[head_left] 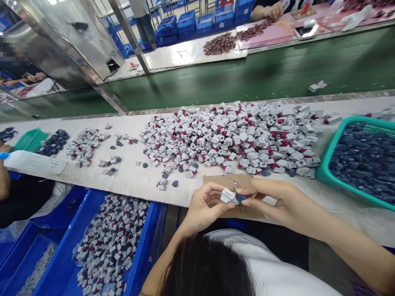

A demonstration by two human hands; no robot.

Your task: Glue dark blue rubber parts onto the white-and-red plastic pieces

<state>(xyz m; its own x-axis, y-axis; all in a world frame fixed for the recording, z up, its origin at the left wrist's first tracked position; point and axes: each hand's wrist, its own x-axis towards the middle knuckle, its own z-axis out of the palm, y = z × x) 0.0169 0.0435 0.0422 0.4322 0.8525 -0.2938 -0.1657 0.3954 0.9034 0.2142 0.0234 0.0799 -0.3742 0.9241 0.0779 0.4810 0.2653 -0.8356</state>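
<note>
Left hand (206,207): narrow, your fingers and thumb curled around a white block (226,196), holding it from the left

Right hand (271,197): narrow, your fingertips pinching a dark blue piece (241,198), which touches the right side of the block

Held pieces: block and blue piece, together between your hands, just above a cardboard sheet (253,212)

Under your hands: the cardboard sheet, lying on a long white work surface (123,183), with a few small metal bits (234,183) on it

Ahead of your hands: a big heap of white blocks with red parts (231,135), its near edge close to your fingers

Right of your right hand: a teal basket (324,164) full of dark blue pieces (364,160)

Left of your left hand: a blue bin (145,242) full of joined white and dark blue pieces (109,240)

Far left of your hands: a co-worker's arm (4,181) beside a white plastic bottle (33,161)

Far ahead of your hands: a green belt (277,78), and beyond it another co-worker's hand (273,10)
</note>
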